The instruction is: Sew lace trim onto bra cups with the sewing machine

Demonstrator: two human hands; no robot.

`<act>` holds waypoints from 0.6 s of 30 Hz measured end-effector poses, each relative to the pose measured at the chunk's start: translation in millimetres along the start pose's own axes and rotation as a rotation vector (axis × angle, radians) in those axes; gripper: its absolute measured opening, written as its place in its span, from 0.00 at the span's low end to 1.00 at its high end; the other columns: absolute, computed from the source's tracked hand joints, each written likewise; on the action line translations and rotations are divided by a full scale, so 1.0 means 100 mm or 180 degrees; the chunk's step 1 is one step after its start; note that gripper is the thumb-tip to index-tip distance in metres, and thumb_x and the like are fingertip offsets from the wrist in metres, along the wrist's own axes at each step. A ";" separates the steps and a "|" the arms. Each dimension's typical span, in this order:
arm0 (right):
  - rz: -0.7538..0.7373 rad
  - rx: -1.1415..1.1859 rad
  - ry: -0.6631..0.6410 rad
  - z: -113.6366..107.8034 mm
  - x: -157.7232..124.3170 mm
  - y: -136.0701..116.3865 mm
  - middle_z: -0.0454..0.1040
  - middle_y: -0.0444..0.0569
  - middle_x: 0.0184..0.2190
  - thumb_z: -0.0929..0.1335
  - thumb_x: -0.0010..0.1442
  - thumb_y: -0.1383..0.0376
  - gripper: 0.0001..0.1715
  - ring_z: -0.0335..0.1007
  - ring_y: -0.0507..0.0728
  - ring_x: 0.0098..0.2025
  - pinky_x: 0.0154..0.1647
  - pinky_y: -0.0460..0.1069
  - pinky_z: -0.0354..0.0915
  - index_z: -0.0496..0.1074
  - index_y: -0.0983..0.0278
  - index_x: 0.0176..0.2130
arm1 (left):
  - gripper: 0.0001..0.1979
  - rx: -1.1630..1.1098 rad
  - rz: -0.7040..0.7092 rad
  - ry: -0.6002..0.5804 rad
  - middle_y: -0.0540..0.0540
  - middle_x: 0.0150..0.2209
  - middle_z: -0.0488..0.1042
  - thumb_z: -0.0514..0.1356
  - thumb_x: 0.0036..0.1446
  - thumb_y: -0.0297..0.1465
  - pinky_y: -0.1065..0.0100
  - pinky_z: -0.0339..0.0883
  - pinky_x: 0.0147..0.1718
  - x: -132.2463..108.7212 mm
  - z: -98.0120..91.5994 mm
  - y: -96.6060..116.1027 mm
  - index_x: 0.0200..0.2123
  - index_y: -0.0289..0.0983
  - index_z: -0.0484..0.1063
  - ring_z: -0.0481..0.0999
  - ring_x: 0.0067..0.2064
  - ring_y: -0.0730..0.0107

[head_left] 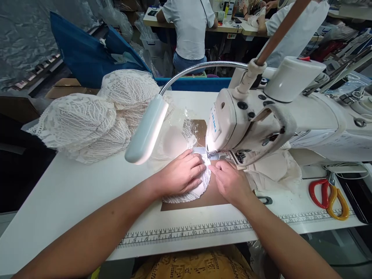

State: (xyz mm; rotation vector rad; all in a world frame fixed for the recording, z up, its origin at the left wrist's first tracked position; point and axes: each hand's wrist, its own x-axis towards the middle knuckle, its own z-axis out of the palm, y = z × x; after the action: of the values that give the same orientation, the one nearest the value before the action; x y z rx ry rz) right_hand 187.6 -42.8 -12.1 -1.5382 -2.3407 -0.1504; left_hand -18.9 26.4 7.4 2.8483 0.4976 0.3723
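Note:
A white lace-covered bra cup (200, 188) lies under the head of a white sewing machine (229, 120), its upper edge by the needle area. My left hand (183, 173) rests on the cup with its fingers stretched out over the lace. On the other side, my right hand (231, 181) has its fingers curled in, with the thumb and index finger at the cup's right edge, just in front of the needle. The presser foot is partly hidden by the machine head and fabric. Beyond my left hand lies another pale cup (174, 141) with lace trim.
Stacked lace cups (78, 120) fill the table's left back. A lamp (148, 130) on a bent metal neck hangs over the work. Scissors (328, 197) with red and yellow handles lie at right. A printed ruler (192, 233) runs along the front edge. People sit working behind.

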 end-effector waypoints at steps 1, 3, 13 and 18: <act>0.0035 -0.0028 -0.0017 0.01 0.01 0.00 0.73 0.47 0.29 0.60 0.60 0.74 0.21 0.61 0.55 0.32 0.29 0.48 0.55 0.76 0.61 0.47 | 0.16 0.0008 -0.0013 0.0013 0.36 0.42 0.71 0.52 0.63 0.33 0.51 0.59 0.52 0.00 0.00 -0.01 0.50 0.31 0.68 0.68 0.49 0.54; 0.0117 -0.0097 -0.0069 0.03 0.02 -0.01 0.74 0.48 0.31 0.60 0.60 0.74 0.22 0.62 0.55 0.33 0.30 0.48 0.55 0.75 0.61 0.48 | 0.16 0.0022 -0.0036 0.0037 0.36 0.42 0.70 0.52 0.63 0.33 0.52 0.60 0.51 0.01 0.00 -0.03 0.50 0.32 0.69 0.68 0.48 0.54; 0.0286 0.0040 -0.0181 0.08 0.01 0.01 0.74 0.48 0.31 0.59 0.60 0.75 0.26 0.64 0.54 0.33 0.34 0.46 0.59 0.74 0.62 0.52 | 0.15 0.0369 -0.0124 0.0048 0.34 0.48 0.72 0.51 0.64 0.31 0.48 0.58 0.54 0.04 -0.02 0.00 0.49 0.30 0.70 0.67 0.52 0.51; 0.0035 0.0022 -0.0066 0.04 0.00 0.00 0.74 0.49 0.33 0.60 0.60 0.75 0.23 0.63 0.55 0.34 0.34 0.47 0.59 0.75 0.63 0.49 | 0.16 0.0285 0.0211 0.0032 0.35 0.52 0.72 0.48 0.66 0.24 0.51 0.59 0.57 0.04 0.02 0.00 0.52 0.29 0.69 0.67 0.56 0.55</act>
State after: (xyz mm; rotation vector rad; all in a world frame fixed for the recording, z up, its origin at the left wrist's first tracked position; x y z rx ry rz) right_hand 187.2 -41.6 -15.7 -1.5565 -2.3457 -0.1242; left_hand -14.7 27.0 6.4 2.9568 0.4329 0.3858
